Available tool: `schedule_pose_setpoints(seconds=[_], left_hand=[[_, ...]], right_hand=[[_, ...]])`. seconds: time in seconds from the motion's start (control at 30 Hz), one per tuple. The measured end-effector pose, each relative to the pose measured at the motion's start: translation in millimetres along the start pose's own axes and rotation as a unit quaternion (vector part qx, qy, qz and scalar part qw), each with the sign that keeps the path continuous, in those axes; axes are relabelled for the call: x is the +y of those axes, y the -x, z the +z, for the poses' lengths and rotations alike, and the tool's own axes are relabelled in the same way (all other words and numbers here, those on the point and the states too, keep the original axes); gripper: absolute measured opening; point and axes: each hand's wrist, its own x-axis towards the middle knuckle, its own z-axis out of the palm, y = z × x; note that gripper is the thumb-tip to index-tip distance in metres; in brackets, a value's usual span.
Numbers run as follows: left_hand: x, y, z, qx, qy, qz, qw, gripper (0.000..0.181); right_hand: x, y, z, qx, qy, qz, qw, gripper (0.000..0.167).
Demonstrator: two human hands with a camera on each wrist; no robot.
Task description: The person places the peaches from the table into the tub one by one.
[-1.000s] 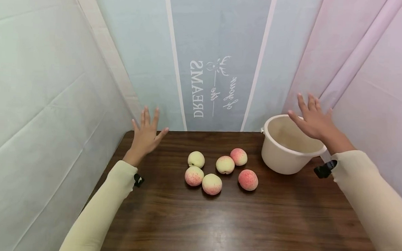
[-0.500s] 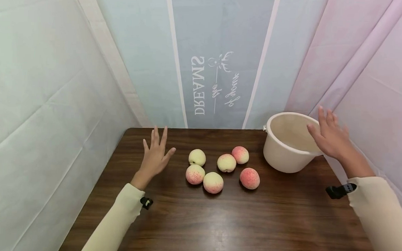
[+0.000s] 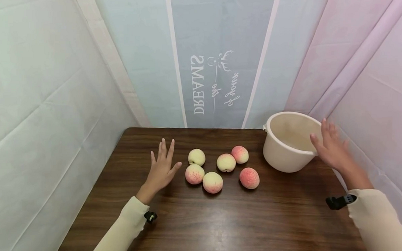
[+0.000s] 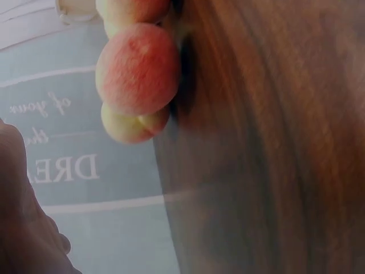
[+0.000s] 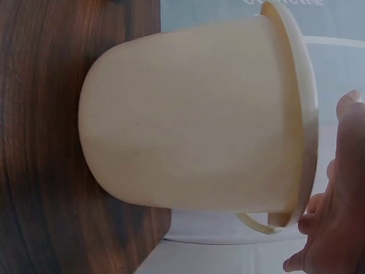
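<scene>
Several pale yellow and pink peaches lie on the brown table, among them a redder one (image 3: 249, 178) on the right and a yellowish one (image 3: 196, 157) at the back left. My left hand (image 3: 161, 171) is spread just left of them, touching none. The left wrist view shows a pink peach (image 4: 138, 68) close by, others partly hidden behind it. A cream bucket (image 3: 283, 154) stands upright at the back right. Beside its right rim hovers my right hand (image 3: 336, 152), fingers extended, holding nothing. In the right wrist view that hand (image 5: 336, 200) appears just beyond the bucket's rim (image 5: 305, 108).
The dark wood table (image 3: 217, 225) ends at a hanging cloth with printed lettering (image 3: 219, 82). Pale cloth walls close in at the left (image 3: 48, 127) and right (image 3: 380, 120). A bucket handle (image 5: 256, 224) shows below the rim in the right wrist view.
My left hand has come down and rightward, nearer to the peaches. The right hand has shifted right and lower, from over the bucket's opening to its right rim. Peaches and bucket stay put.
</scene>
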Motion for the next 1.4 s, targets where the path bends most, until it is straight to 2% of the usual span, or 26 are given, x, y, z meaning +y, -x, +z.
schedule_pose_setpoints(seconds=[0.17, 0.3, 0.43, 0.67, 0.97, 1.2, 1.4], left_hand=[[7.3, 7.5, 10.4, -0.008, 0.006, 0.001, 1.0, 0.086], [12.9, 12.8, 19.7, -0.013, 0.007, 0.017, 0.9997, 0.085], [18.2, 16.7, 26.5, -0.027, 0.0, 0.028, 0.9992, 0.083], [24.5, 19.8, 36.6, -0.063, 0.012, 0.026, 0.9976, 0.082], [22.7, 22.4, 49.4, -0.066, 0.03, 0.031, 0.9969, 0.08], [23.7, 25.9, 55.1, -0.079, 0.062, 0.027, 0.9946, 0.081], [22.2, 27.3, 59.5, -0.085, 0.062, 0.027, 0.994, 0.078]], right_hand=[[4.4, 2.9, 8.6, 0.037, -0.031, -0.008, 0.9988, 0.076], [7.4, 4.6, 14.9, 0.063, -0.054, -0.021, 0.9963, 0.077], [9.9, 6.2, 20.6, 0.062, -0.06, -0.013, 0.9962, 0.079], [13.3, 7.1, 26.2, 0.069, -0.065, -0.002, 0.9955, 0.08], [8.8, 13.2, 25.1, 0.084, -0.09, -0.002, 0.9924, 0.079], [4.5, 24.0, 26.8, 0.08, -0.094, -0.007, 0.9923, 0.079], [-1.5, 35.8, 28.4, 0.077, -0.098, -0.005, 0.9922, 0.078]])
